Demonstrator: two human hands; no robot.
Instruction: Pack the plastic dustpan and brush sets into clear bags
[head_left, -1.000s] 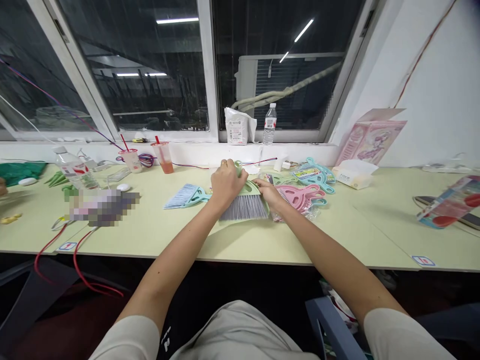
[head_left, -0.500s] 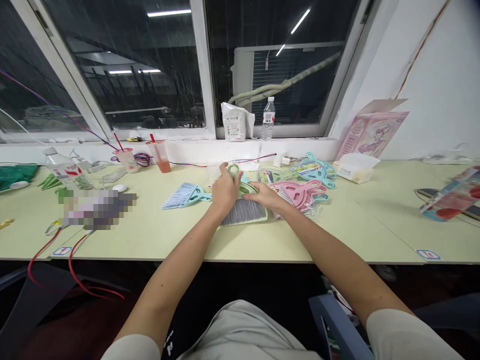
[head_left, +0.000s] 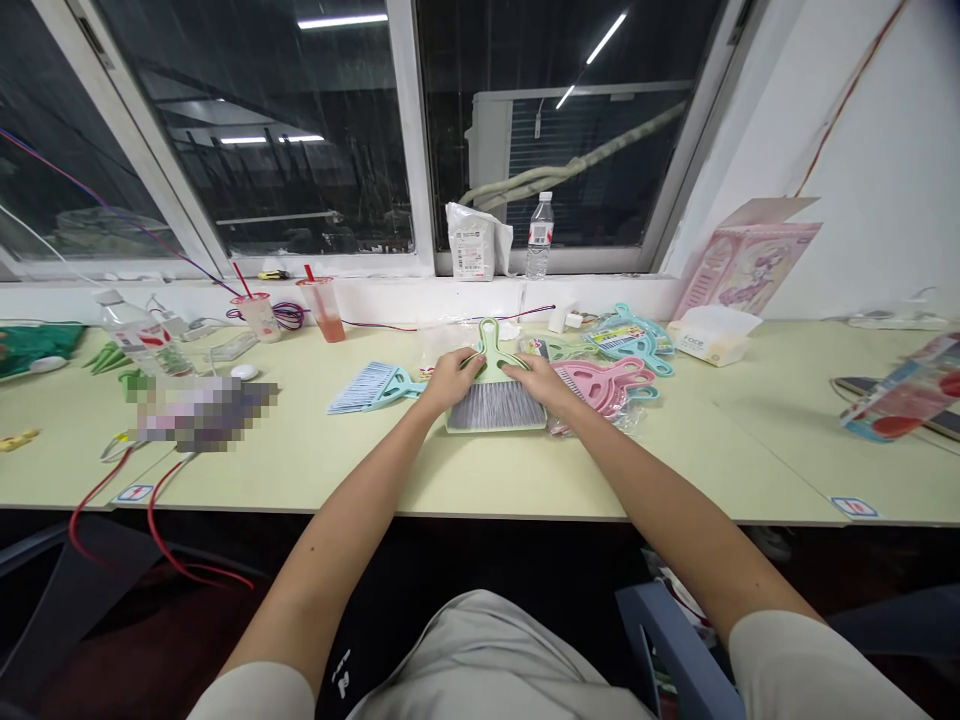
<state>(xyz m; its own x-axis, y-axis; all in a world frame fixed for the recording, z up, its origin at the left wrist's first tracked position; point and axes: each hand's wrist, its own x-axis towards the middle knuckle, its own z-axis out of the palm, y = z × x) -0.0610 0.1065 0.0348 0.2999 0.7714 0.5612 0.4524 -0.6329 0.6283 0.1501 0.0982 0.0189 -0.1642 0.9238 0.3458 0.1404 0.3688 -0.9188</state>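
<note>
A green hand brush with grey bristles lies over a matching green dustpan, handles pointing to the window and bristles toward me. My left hand grips the left side of the pair, its thumb on top. On the opposite side my right hand holds them the same way. Left of my left hand lies a blue brush with pale bristles. Beyond my right hand are pink brush and dustpan sets, partly in clear plastic. Blue sets lie farther back.
Two drink cups with red straws and a water bottle stand at the back left. A tissue pack and a pink box are at the right. Another bottle stands on the sill. Red cables hang over the front edge.
The green brush and dustpan have straightened, with the handle now upright in view. My left hand has moved down from the handle to the left side; my right hand has shifted slightly right.
</note>
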